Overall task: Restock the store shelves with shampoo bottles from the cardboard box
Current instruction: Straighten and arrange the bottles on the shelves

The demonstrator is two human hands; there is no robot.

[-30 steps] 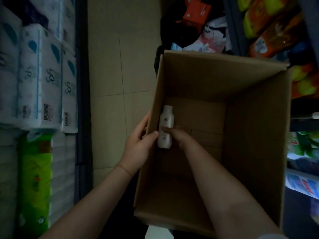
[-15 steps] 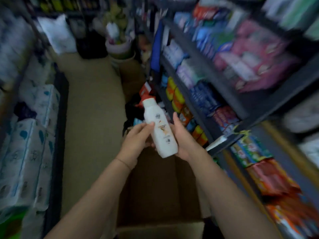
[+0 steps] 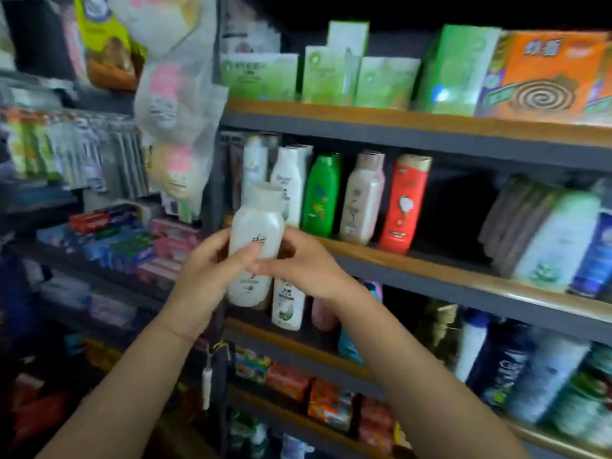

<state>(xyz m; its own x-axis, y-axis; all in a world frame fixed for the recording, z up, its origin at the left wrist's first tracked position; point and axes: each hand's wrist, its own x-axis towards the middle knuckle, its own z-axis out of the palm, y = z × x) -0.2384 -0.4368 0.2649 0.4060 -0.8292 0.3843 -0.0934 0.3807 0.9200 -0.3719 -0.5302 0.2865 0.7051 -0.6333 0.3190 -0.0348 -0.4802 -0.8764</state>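
Two hands hold one white shampoo bottle [image 3: 256, 240] up in front of the store shelves. The bottle stands upright, cap on top, just before the left end of the middle shelf [image 3: 430, 260]. The cardboard box is not in view.

To do this step well, I think the bottle should go into a free spot on that shelf. There is a dark gap to the right of the red bottle [image 3: 402, 202], and it looks like a good place. The bottle should stay upright and be set down softly on its flat bottom, with its label facing out like the others. It should not bump the green bottle [image 3: 319, 195] or the beige bottle [image 3: 361, 197], since tall bottles may tip and knock each other over. One hand could let go first, while the other slides the bottle back.

The left hand [image 3: 212, 270] reaches up from below, and its fingers and thumb curl round the left side of the bottle. The right hand [image 3: 304, 263] comes from the right, and its fingers wrap the other side, with a fingertip across the front. Both arms are bare and stretched forward
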